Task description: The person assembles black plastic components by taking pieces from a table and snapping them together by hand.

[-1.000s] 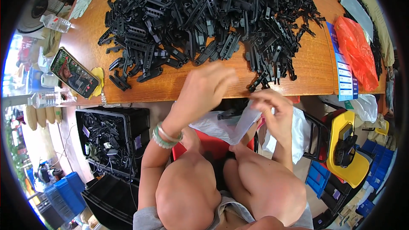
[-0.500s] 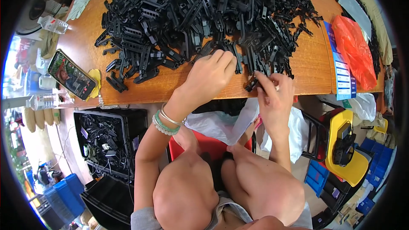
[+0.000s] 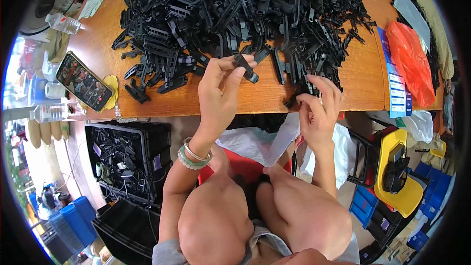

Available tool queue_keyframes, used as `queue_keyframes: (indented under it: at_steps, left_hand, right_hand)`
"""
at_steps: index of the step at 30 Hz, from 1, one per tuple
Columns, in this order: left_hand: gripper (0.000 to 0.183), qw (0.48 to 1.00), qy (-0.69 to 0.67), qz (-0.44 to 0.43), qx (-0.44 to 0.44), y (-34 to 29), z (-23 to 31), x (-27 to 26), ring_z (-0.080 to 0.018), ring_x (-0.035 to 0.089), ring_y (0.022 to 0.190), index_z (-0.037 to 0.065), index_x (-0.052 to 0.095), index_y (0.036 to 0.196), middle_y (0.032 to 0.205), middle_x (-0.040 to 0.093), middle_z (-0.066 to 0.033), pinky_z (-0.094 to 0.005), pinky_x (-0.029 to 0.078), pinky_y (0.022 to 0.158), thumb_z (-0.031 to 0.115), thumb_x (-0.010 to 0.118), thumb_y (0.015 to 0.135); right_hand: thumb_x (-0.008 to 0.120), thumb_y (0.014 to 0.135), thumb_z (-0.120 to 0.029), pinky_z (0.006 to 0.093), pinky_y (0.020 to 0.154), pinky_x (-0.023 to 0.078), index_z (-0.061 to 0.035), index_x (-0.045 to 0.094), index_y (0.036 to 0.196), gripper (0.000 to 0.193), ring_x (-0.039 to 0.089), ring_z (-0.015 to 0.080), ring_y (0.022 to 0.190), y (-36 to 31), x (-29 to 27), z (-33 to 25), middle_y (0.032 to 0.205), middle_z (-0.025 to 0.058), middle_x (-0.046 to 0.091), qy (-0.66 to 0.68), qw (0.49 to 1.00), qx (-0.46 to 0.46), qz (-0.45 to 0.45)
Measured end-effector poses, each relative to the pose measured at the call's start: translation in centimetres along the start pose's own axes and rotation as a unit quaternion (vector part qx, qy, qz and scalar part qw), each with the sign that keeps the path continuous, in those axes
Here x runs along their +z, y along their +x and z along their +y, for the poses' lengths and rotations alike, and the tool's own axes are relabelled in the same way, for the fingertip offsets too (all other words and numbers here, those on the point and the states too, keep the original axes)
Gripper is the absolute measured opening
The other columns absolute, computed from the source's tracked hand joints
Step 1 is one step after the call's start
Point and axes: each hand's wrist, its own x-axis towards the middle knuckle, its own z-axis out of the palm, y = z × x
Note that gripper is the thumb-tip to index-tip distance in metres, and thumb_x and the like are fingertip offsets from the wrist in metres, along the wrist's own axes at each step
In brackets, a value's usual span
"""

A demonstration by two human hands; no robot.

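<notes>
A large heap of black plastic parts (image 3: 225,14), long slotted pieces and shorter clip-like ones, covers the wooden table. Just before its near edge, my left hand (image 3: 220,86) pinches a short black plastic part (image 3: 246,68) between thumb and fingers, lifted over the wood. My right hand (image 3: 321,110) is by the table's front edge, fingers bent and partly closed round a small dark plastic part (image 3: 291,101); the fingers cover some of that part. Bangles (image 3: 195,157) circle my left wrist.
A phone (image 3: 84,82) leans on a yellow object at the left, near clear plastic bottles (image 3: 64,23). Right of the heap lie a printed card (image 3: 398,91) and a red plastic bag (image 3: 411,64). Below are a black crate (image 3: 122,162), white plastic sheeting (image 3: 255,142) and a yellow chair (image 3: 400,191).
My left hand has turned and drawn back left from the heap, bringing a black plastic part into view. My right hand stays near the edge, its fingers slightly shifted.
</notes>
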Motion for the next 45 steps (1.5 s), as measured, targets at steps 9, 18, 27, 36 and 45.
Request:
queue_keyframes:
  at_steps: [9, 18, 27, 36, 45]
  left_hand:
    - [0.020, 0.938, -0.191, -0.054, -0.283, -1.1, 1.0, -0.2, -0.0120, 0.056, 0.058, -0.005, 0.048, 0.107, 0.081, 0.059, -0.0089, -0.0226, 0.046, 0.053, 0.012, 0.040, 0.099]
    - [0.025, 0.893, -0.144, -0.228, -0.360, -1.7, 2.0, 0.8, -0.0089, 0.054, 0.051, -0.007, 0.060, 0.109, 0.070, 0.061, -0.0065, -0.0208, 0.044, 0.049, 0.010, 0.049, 0.094]
    - [0.036, 0.954, 0.071, -0.264, -0.122, -3.1, 3.8, 0.9, -0.0321, 0.064, 0.075, -0.003, 0.055, 0.116, 0.087, 0.064, -0.0191, -0.0360, 0.050, 0.066, 0.005, 0.065, 0.082]
    - [0.034, 0.946, 0.135, -0.294, -0.002, -3.5, 2.9, 0.9, -0.0381, 0.061, 0.075, -0.001, 0.056, 0.112, 0.088, 0.063, -0.0196, -0.0407, 0.049, 0.063, 0.007, 0.066, 0.080]
    - [0.031, 0.950, 0.116, -0.288, 0.011, -3.3, 2.2, 0.9, -0.0371, 0.062, 0.074, 0.002, 0.059, 0.111, 0.089, 0.064, -0.0189, -0.0390, 0.049, 0.064, 0.009, 0.066, 0.082]
  right_hand:
    - [0.065, 0.072, 0.004, 0.0402, 0.091, 0.038, -0.0065, 0.060, 0.088, 0.019, 0.053, 0.0304, 0.111, 1.2, -0.5, -0.1, 0.122, 0.0132, 0.055, 0.032, 0.998, -0.011, 0.056]
    - [0.065, 0.079, 0.005, 0.0237, 0.065, 0.045, 0.0051, 0.066, 0.089, 0.010, 0.058, 0.0165, 0.073, 0.1, -3.1, -2.8, 0.083, 0.0105, 0.064, 0.364, 0.909, 0.146, -0.144]
    - [0.069, 0.071, 0.008, 0.0280, 0.064, 0.047, 0.0028, 0.065, 0.095, 0.025, 0.059, 0.0210, 0.070, -0.4, -2.1, -3.2, 0.086, 0.0123, 0.064, 0.343, 0.930, 0.132, -0.024]
    - [0.071, 0.066, 0.004, 0.0322, 0.066, 0.046, 0.0019, 0.062, 0.095, 0.030, 0.058, 0.0270, 0.075, -0.4, -2.9, -3.5, 0.084, 0.0132, 0.060, 0.249, 0.961, 0.117, -0.040]
    - [0.070, 0.068, 0.005, 0.0313, 0.065, 0.048, 0.0019, 0.063, 0.094, 0.027, 0.060, 0.0255, 0.074, -0.6, -2.6, -3.4, 0.084, 0.0130, 0.062, 0.245, 0.959, 0.136, -0.030]
